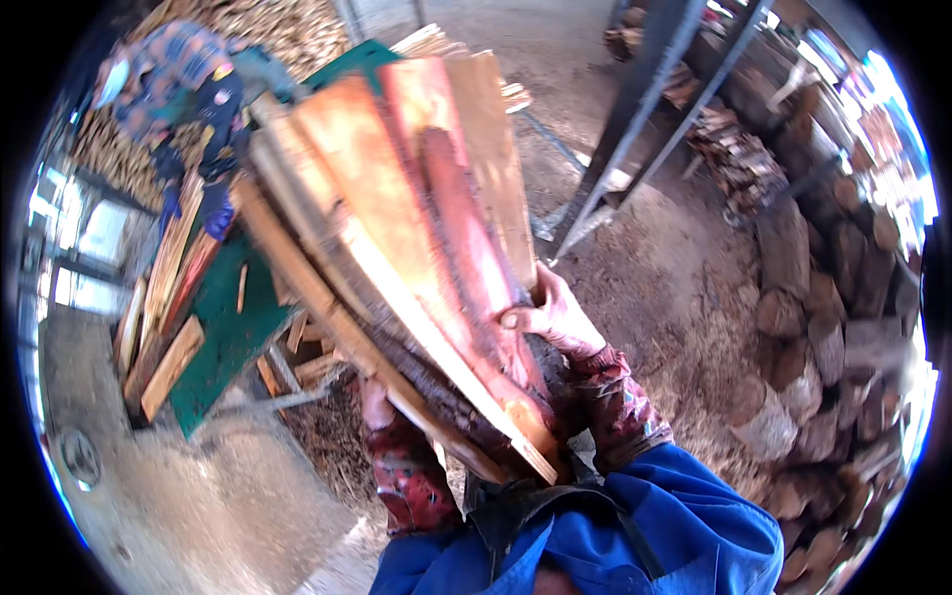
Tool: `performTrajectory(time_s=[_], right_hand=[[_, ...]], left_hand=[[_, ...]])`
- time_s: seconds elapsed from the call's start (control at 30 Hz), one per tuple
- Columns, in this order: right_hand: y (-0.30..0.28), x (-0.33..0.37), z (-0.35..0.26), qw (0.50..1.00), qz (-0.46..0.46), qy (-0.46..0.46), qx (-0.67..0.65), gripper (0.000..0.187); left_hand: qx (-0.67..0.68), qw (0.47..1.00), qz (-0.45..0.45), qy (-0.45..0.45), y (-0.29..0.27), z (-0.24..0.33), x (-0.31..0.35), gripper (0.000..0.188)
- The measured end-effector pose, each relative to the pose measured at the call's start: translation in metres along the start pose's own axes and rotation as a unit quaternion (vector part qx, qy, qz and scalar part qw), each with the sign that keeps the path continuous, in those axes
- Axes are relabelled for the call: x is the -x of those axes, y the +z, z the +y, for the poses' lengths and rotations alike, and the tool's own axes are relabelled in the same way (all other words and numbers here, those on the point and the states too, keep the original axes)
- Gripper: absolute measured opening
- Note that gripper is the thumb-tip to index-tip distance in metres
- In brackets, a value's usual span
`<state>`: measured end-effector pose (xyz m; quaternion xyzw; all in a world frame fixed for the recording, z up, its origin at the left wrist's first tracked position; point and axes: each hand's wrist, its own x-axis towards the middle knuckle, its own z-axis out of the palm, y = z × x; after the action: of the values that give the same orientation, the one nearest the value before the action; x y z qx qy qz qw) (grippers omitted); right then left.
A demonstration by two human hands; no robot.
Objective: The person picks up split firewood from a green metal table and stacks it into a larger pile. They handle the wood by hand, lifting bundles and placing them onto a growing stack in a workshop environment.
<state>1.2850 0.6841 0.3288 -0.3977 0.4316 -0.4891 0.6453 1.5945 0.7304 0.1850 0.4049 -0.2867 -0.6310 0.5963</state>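
Observation:
An armful of split firewood lies across both my hands and reaches back to my body. The pieces are long, some with reddish faces and some with dark bark. My right hand grips the bundle's right side, its thumb over a reddish piece. On the left side my left hand holds the bundle from beneath and beside; most of its fingers are hidden under the wood. The far ends of the pieces are slightly blurred and lie over a green surface.
A co-worker in dark gloves bends over wood pieces at the green table on the left. Stacked split wood rises behind. Metal posts stand ahead to the right. A large pile of logs lines the right side.

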Motion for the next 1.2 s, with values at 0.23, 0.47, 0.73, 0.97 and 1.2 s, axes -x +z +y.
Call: performTrajectory(time_s=[0.23,0.47,0.73,0.97,1.2], right_hand=[[-0.044,0.064,-0.03,0.994,-0.005,-0.106,-0.022,0.097],[-0.16,0.164,-0.044,0.983,0.11,-0.133,-0.066,0.096],[-0.304,0.279,-0.056,0.942,0.288,-0.149,-0.087,0.08],[-0.404,0.327,-0.064,0.891,0.398,-0.189,-0.109,0.076],[-0.504,0.308,-0.071,0.861,0.455,-0.204,-0.098,0.076]], left_hand=[[-0.343,0.909,-0.166,0.171,-0.005,-0.004,0.029,0.104],[-0.382,0.887,-0.213,0.147,0.143,-0.056,0.055,0.099],[-0.109,0.938,-0.32,-0.07,0.331,-0.163,0.077,0.088],[-0.139,0.899,-0.375,-0.177,0.527,-0.195,0.089,0.066],[-0.151,0.858,-0.435,-0.225,0.64,-0.246,0.041,0.055]])
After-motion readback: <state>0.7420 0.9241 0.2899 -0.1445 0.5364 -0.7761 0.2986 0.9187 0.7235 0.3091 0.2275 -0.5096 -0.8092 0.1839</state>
